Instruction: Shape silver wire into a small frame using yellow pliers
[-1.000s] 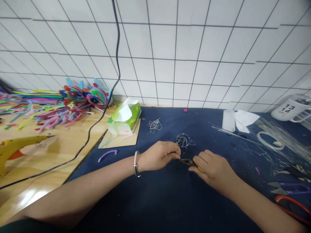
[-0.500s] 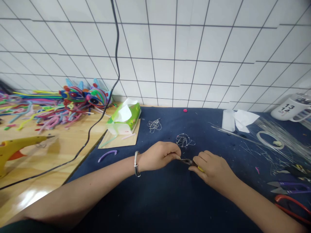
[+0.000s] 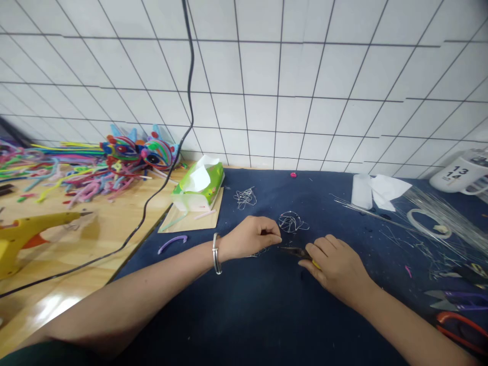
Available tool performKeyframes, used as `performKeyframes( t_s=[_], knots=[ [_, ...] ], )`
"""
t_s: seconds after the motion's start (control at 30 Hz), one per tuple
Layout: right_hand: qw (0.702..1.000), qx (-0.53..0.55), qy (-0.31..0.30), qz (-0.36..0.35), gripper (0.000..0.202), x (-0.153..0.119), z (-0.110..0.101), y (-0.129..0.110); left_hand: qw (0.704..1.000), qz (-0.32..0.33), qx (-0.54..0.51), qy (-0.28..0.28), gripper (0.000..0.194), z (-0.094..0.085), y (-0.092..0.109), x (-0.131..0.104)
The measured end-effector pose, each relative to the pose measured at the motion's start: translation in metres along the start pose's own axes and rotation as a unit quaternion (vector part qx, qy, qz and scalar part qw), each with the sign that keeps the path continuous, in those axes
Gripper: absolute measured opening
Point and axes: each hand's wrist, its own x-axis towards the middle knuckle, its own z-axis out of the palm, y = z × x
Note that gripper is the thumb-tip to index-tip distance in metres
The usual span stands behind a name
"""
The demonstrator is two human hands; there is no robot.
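Note:
My right hand [image 3: 337, 264] is wrapped around pliers [image 3: 299, 251] with a yellow handle, their dark jaws pointing left. A small gap lies between the jaw tip and my left hand [image 3: 253, 236], which has thumb and forefinger pinched together. Thin silvery wire [image 3: 261, 252] shows just under that hand and seems held in it, though most is hidden by the fingers. Beyond both hands, a rounded wire shape [image 3: 290, 222] rests on the dark blue cloth [image 3: 244, 315]. A tangled bunch of wire [image 3: 245, 197] lies farther back.
At left are a tissue pack [image 3: 202, 183], a yellow glue gun [image 3: 34, 229], colourful pipe cleaners [image 3: 87, 188] and a black cable [image 3: 143, 216]. To the right lie long wires [image 3: 450, 213], purple snips [image 3: 457, 300], red-handled scissors [image 3: 457, 325] and a white mug [image 3: 459, 173]. A tiled wall stands behind.
My left fingertips and the pliers' tip, which met before, have come apart. The left hand has shifted slightly up and left, and wire now shows beneath it. The view has turned slightly.

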Motion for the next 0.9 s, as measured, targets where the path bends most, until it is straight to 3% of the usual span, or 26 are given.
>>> performKeyframes(
  t_s=[0.1,0.2,0.4,0.9],
  knots=[
    [0.999,-0.04,0.02,-0.006,0.021,-0.001,-0.003,0.002,0.987,-0.104,-0.119,-0.011,0.018,0.003,-0.008,0.001],
    [0.994,-0.09,0.041,-0.035,0.023,-0.002,-0.006,0.003,0.962,-0.158,-0.219,-0.028,0.018,0.008,-0.011,0.0],
    [0.983,-0.14,0.063,-0.101,0.023,-0.003,-0.012,-0.003,0.926,-0.182,-0.326,-0.051,0.013,0.015,-0.01,-0.002],
    [0.98,-0.147,0.085,-0.107,0.024,-0.001,-0.014,-0.007,0.889,-0.202,-0.4,-0.093,0.014,0.02,-0.01,-0.004]
  ],
)
